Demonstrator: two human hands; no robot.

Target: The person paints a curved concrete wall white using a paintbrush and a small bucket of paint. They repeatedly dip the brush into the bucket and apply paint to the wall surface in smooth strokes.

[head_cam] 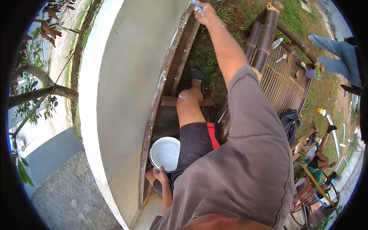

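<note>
My left hand [162,174] grips the near rim of a round white bucket [165,152], its thumb over the edge. The bucket holds white liquid that looks like paint and sits against my thigh. My right hand [204,13] is stretched out to the top edge of the view, closed around a blue and white handle [196,5]; the tool's far end is out of view. Pale specks dot that arm. Beside the handle runs a smooth grey wall [129,77] with a bright white edge [90,86]. A paint-spotted brown beam [161,83] lies along the wall's foot.
My sandalled foot [196,75] is by the beam and a brown crosspiece [169,101]. A bamboo bench [280,80] at right bears a spoon [281,58], a small bottle [277,43] and a purple cup [312,73]. Beyond are a person in jeans [336,54] and another low down. Branches [43,92] reach in at left.
</note>
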